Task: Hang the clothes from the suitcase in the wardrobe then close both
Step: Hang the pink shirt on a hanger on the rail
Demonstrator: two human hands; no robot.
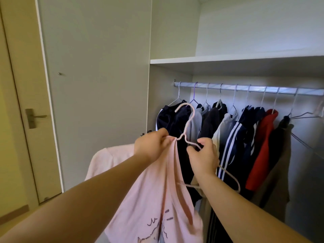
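Note:
A pale pink T-shirt [150, 199] with a dark line drawing hangs in front of me, partly threaded on a pink wire hanger [188, 120]. My left hand [151, 146] pinches the shirt's neckline against the hanger's left shoulder. My right hand [204, 158] grips the hanger's right arm, which runs on down past my wrist. The hanger's hook points up, below the metal rail [245, 88] of the open wardrobe. The suitcase is out of view.
Several dark, striped, red and brown garments [233, 137] hang on the rail, with bare hangers [305, 116] at the right end. A white shelf [228, 59] sits above. The wardrobe door [96, 85] stands open on the left, beside a room door [19, 120].

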